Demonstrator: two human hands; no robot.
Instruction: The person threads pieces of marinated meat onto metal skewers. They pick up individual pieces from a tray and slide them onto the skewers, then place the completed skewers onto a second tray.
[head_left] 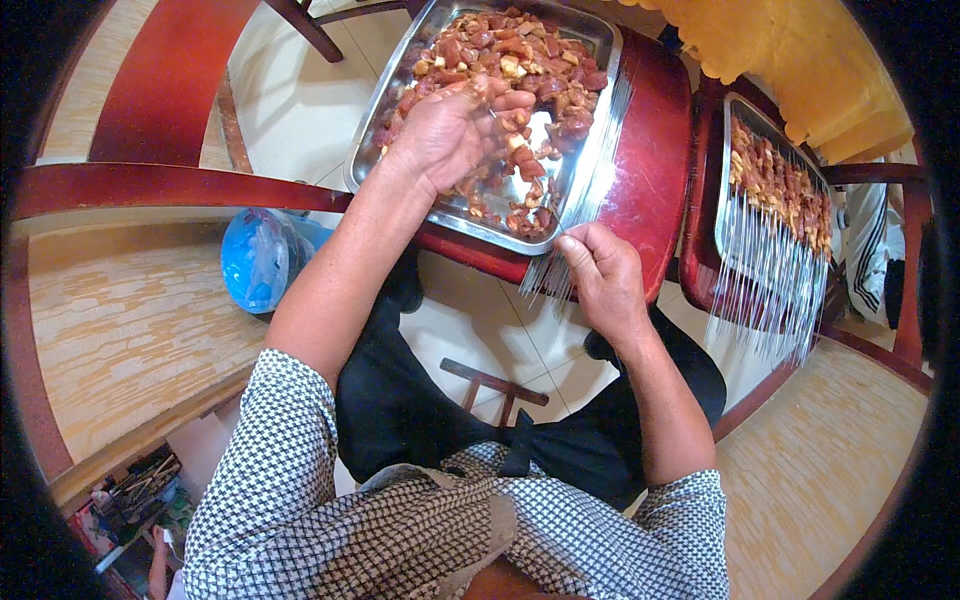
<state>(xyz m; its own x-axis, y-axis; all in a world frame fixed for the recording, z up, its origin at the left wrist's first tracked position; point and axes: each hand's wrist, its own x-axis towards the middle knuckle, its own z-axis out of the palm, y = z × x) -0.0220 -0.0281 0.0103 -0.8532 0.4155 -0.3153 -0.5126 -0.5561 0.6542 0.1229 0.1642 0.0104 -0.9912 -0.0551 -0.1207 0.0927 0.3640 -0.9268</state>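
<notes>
A steel tray (pixel 590 190) heaped with marinated raw meat chunks (pixel 530 50) sits on a red chair seat in front of me. My left hand (pixel 455 135) is over the tray, palm partly turned up, its fingers curled on meat at the upper end of a thin metal skewer. Several meat pieces (pixel 525 160) run along that skewer below the fingers. At the tray's near right corner my right hand (pixel 605 275) is closed, pinching the skewer's lower end between thumb and forefinger. Bare metal skewers (pixel 605 150) lie bundled along the tray's right side.
Finished meat skewers (pixel 775 190) fill a second tray (pixel 725 190) on the right. A yellow cloth (pixel 800 60) hangs beyond it. A blue bucket (pixel 245 265) with a plastic bag stands left, beside a wooden bench (pixel 130 330). Another person's hand (pixel 158 550) shows at lower left.
</notes>
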